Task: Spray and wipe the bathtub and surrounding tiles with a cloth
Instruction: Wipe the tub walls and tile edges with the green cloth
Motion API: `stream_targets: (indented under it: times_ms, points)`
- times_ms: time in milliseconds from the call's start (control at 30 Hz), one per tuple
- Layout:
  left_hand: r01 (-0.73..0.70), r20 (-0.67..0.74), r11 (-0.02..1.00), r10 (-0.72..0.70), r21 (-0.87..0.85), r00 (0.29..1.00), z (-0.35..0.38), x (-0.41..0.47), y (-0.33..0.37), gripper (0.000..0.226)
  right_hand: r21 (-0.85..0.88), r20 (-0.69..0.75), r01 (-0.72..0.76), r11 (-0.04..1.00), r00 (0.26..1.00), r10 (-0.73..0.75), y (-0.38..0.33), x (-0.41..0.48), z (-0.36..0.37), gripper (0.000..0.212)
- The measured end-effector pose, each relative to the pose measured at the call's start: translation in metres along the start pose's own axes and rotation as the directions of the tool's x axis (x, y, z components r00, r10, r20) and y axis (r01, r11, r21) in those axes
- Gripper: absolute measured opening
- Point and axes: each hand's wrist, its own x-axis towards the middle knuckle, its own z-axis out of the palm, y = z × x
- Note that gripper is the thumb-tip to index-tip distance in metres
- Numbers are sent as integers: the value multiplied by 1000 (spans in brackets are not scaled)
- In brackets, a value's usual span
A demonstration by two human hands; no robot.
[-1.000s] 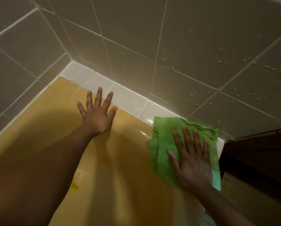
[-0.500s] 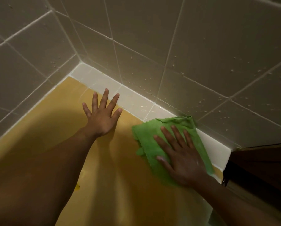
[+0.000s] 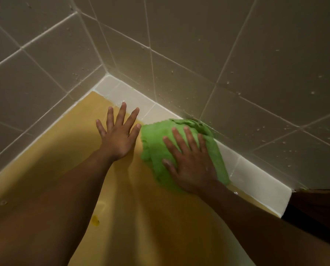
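Two hands flat on yellow bathtub [image 3: 51, 156] | right hand [image 3: 193, 169]: straight fingers pressing green cloth [image 3: 156, 143] at the seam of tub and white ledge tiles [image 3: 256, 179] | left hand [image 3: 118, 139]: splayed, bracing, holding nothing, just beside the cloth | step: wiping | next: wall tiles [image 3: 256, 54], speckled (droplets, probably), need upward passes.

Obs: left hand [image 3: 118, 139] and right hand [image 3: 191, 169] bare, nails trimmed short; left forearm [image 3: 64, 191], 7 o'clock, and right forearm [image 3: 260, 217], 5 o'clock, uncovered.
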Motion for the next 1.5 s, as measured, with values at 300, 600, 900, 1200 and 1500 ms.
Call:
stream_targets:
  times_ms: [300, 600, 900, 1200, 1500]
  points:
    - [126, 59, 989, -131, 83, 990, -26, 6, -62, 62, 4, -17, -60, 998, 998, 60, 23, -44, 9, 64]
    - [139, 61, 984, -147, 114, 987, -31, 5, -77, 65, -25, -57, -5, 1000, 998, 4, -16, 34, 1, 69]
    - [-59, 76, 975, 43, 214, 996, -50, 1, -120, 73, -69, -30, 123, 990, 992, -125, 9, 5, 7, 67]
    - [-414, 148, 766, 395, 491, 907, -77, -41, -208, 77, -23, -83, -20, 1000, 996, 18, -46, 85, -6, 69]
    - [-503, 90, 737, 523, 451, 848, -67, -46, -226, 69, -115, -15, 189, 975, 981, -192, -39, 88, -3, 66]
